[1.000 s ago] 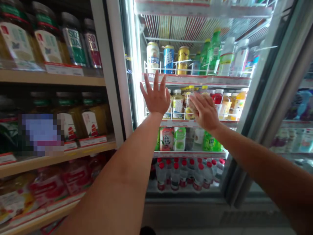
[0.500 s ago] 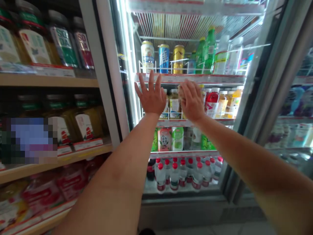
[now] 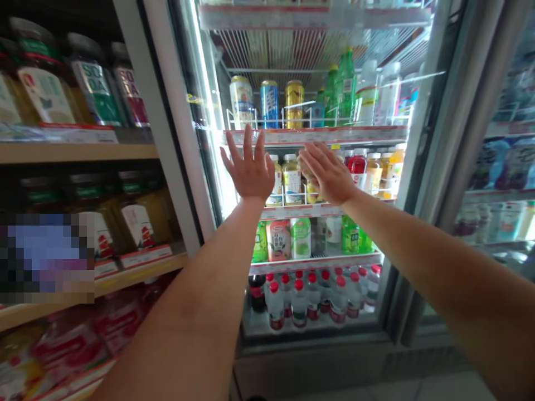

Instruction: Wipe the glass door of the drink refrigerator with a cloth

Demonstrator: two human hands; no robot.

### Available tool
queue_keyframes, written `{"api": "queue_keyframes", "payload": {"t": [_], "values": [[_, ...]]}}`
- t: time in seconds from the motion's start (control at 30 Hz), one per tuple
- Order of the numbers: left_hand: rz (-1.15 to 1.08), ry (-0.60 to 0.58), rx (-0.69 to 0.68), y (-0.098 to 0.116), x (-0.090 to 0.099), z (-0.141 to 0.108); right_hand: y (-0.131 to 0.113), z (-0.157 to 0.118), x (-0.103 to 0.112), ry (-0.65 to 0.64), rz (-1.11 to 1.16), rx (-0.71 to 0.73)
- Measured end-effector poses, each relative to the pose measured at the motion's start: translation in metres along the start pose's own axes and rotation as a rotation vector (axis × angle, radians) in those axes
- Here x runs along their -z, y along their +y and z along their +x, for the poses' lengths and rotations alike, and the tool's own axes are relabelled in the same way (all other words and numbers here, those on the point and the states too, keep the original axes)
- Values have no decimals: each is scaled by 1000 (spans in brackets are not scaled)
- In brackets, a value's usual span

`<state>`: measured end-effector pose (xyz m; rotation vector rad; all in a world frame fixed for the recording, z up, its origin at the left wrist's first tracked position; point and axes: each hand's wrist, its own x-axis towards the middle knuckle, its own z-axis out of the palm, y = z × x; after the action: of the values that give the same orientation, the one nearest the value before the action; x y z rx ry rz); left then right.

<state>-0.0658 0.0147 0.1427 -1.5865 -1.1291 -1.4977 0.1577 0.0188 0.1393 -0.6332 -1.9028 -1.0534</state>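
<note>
Fingers spread, my left hand [image 3: 251,170] is raised with its palm toward the glass door of a lit drinks cooler [image 3: 313,133]. It holds nothing. My right hand [image 3: 328,174] is to the right, its fingers close together over a beige cloth-like wad [image 3: 307,167] that shows at their left edge. Both hands appear in front of the shelf of juice bottles. Behind and between them stand bottles with pale caps [image 3: 292,179]. Above are a white can [image 3: 241,103], a blue can [image 3: 270,104] and a gold can [image 3: 294,104].
A wooden shelf [image 3: 83,151] with large bottles stands close on the left. Red-capped water bottles [image 3: 298,303] fill the cooler's bottom. A metal door frame [image 3: 451,150] and another cooler section are on the right. Tiled floor shows below.
My right hand has tilted, its fingers now pointing more to the left, and the wad has shifted slightly left. The view has shifted a little. My left hand stays spread.
</note>
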Motion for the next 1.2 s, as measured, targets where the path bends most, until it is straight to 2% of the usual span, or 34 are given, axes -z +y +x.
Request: {"api": "queue_keyframes", "payload": {"t": [0.1,0.2,0.27,0.33,0.47,0.63,0.7,0.77,0.87,0.93,1.0,1.1,1.2], "values": [[-1,-1,-4,1,1,0,10,-7,8,-56,-9,53],[-10,-16,-9,3,5,-1,21,-13,13,98,-39,-79],[-8,-20,-5,4,6,-1,24,-22,14,172,-60,-116],[-15,-17,-4,4,5,-1,22,-35,12,136,-57,-53],[14,11,-22,2,2,0,17,-59,11,-27,-21,117],[15,37,-46,-1,-2,0,25,-67,23,-74,-36,183],[1,52,-54,-2,-3,0,30,-65,28,-86,-31,143],[-7,57,-54,-3,-4,0,37,-63,32,-47,-47,25],[-26,64,-44,-4,-5,1,49,-61,33,113,-104,-215],[-32,67,-39,-4,-5,1,53,-67,30,195,-115,-312],[-33,67,-32,-3,-5,1,51,-79,27,204,-111,-337],[-44,51,-14,-1,-3,1,43,-100,27,117,-120,-296],[-57,33,-3,2,0,2,46,-105,35,43,-135,-276]]}}
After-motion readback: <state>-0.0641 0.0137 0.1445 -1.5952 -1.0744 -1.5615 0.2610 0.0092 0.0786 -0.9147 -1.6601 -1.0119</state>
